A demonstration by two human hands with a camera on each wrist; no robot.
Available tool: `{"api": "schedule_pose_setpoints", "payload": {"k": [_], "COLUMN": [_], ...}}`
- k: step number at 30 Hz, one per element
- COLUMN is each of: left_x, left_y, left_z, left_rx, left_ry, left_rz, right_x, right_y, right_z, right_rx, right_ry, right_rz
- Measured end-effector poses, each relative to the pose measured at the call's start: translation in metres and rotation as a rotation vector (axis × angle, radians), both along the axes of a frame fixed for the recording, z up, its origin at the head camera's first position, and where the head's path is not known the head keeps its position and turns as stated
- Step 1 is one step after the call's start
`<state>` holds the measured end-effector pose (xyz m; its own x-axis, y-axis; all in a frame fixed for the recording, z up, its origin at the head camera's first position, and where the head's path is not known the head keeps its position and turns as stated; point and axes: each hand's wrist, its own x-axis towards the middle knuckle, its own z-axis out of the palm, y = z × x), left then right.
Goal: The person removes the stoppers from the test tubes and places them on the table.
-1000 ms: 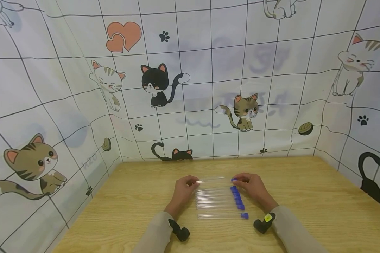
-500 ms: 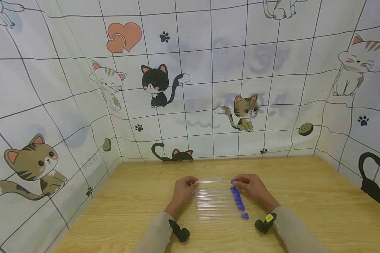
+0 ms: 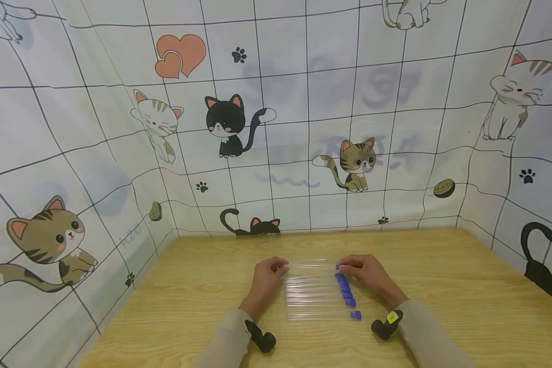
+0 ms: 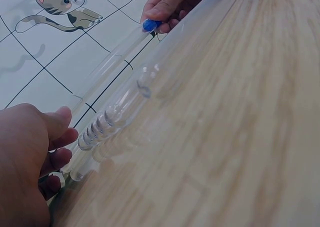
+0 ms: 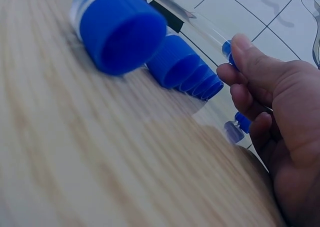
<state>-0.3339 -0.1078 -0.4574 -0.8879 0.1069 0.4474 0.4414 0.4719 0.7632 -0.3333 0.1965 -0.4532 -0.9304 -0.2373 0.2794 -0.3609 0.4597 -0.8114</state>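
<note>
In the head view my left hand (image 3: 268, 280) pinches the left end of a clear test tube (image 3: 314, 266) with a blue cap. My right hand (image 3: 370, 276) pinches that cap (image 4: 151, 25) between thumb and fingers. The tube lies crosswise between both hands, just beyond a row of similar tubes (image 3: 310, 291). The row's blue caps (image 3: 346, 291) all point right. Nearest the sleeves, one more tube (image 3: 319, 315) lies a little apart. Seen from the right wrist, a large blue cap (image 5: 122, 32) fills the near end of the row.
Behind the held tube, a thin clear edge (image 3: 319, 260) shows faintly. A blue piece (image 5: 243, 122) appears below my right fingers in the right wrist view. The wooden table (image 3: 175, 306) meets a cat-print cloth (image 3: 285, 168) at the back and sides.
The held tube's capped end has come slightly nearer to the row, with my right hand moving along. My left hand and the lying tubes stay almost the same.
</note>
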Motion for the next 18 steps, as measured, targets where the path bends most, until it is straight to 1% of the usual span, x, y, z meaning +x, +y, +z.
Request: {"api": "schedule_pose_setpoints", "payload": {"k": [5,13,18], "left_x": [-0.0002,-0.0016,-0.0008], "left_y": [0.0001,-0.0005,-0.0005], "left_z": [0.0004,-0.0003,0.0004], "left_rx": [-0.005,-0.002,0.002], "left_ry": [-0.010,-0.033,-0.028], "left_rz": [0.003,-0.004,-0.010], "right_x": [-0.0014,-0.0013,0.0003], "right_y": [0.0015,0.0022,0.0020], "right_z": [-0.0015,-0.0005,0.0005], "right_rx": [-0.002,-0.025,-0.033], "right_ry": [0.005,-0.030,-0.041], "right_rz": [0.020,0.026,0.027]}}
